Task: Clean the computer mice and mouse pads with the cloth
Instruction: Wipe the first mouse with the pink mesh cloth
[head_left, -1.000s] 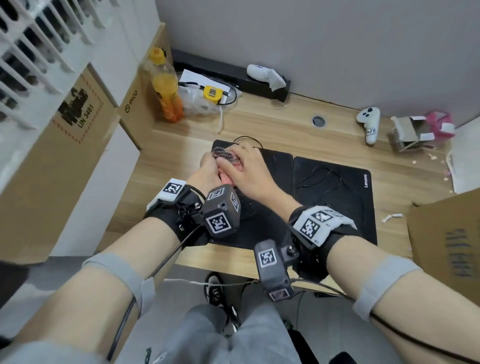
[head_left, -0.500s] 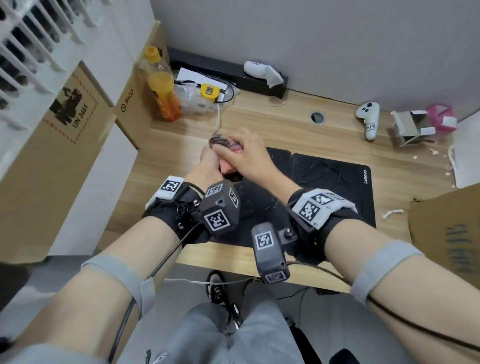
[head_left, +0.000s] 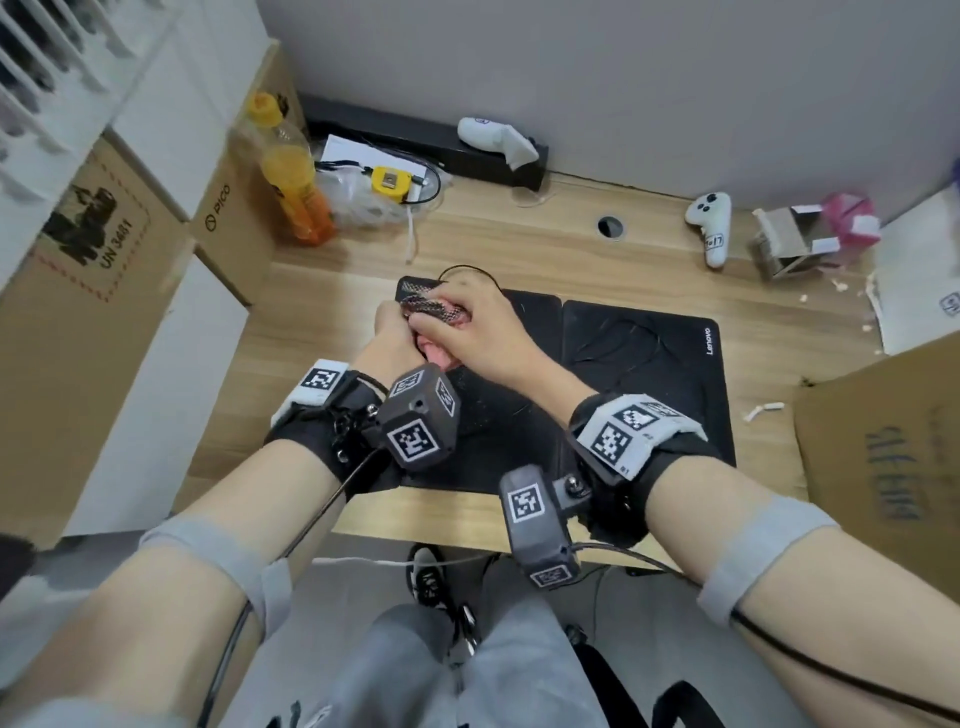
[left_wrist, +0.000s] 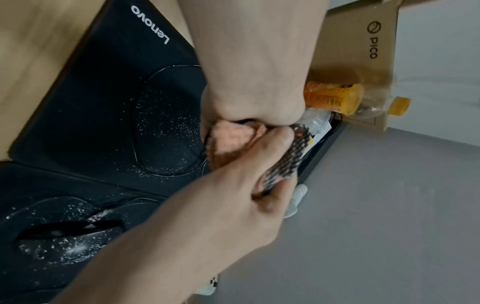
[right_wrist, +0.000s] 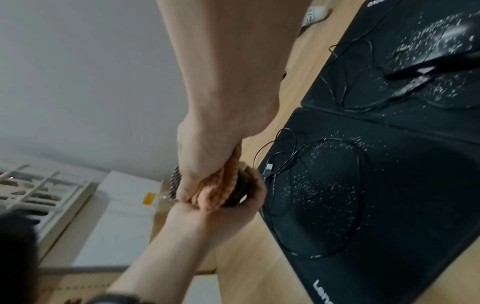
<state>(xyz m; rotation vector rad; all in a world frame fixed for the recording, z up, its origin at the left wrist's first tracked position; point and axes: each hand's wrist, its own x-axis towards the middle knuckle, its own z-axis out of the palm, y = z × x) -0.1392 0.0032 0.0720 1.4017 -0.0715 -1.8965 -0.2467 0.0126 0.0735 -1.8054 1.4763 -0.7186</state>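
Above the far left corner of the left mouse pad (head_left: 519, 441), my left hand (head_left: 389, 332) grips a black mouse (right_wrist: 240, 193), mostly hidden. My right hand (head_left: 478, 332) grips the pink cloth (head_left: 436, 312) with its dark mesh side and presses it on that mouse. The mouse's cable (right_wrist: 324, 142) loops on the dusty left pad (right_wrist: 389, 205). A second black mouse (left_wrist: 70, 232), speckled with white dust, lies on the right pad (head_left: 665, 415); in the head view my right wrist hides it.
An orange drink bottle (head_left: 291, 171), a plastic bag with a yellow tape measure (head_left: 389, 182) and cardboard boxes (head_left: 228, 208) stand at the back left. Two white controllers (head_left: 709, 223) and a torn small box (head_left: 784, 244) lie at the back. A big carton (head_left: 883, 467) is at the right.
Both hands, still clasped round the mouse and cloth, rose a little towards the far side and came back; the right hand has shifted the cloth over the mouse.
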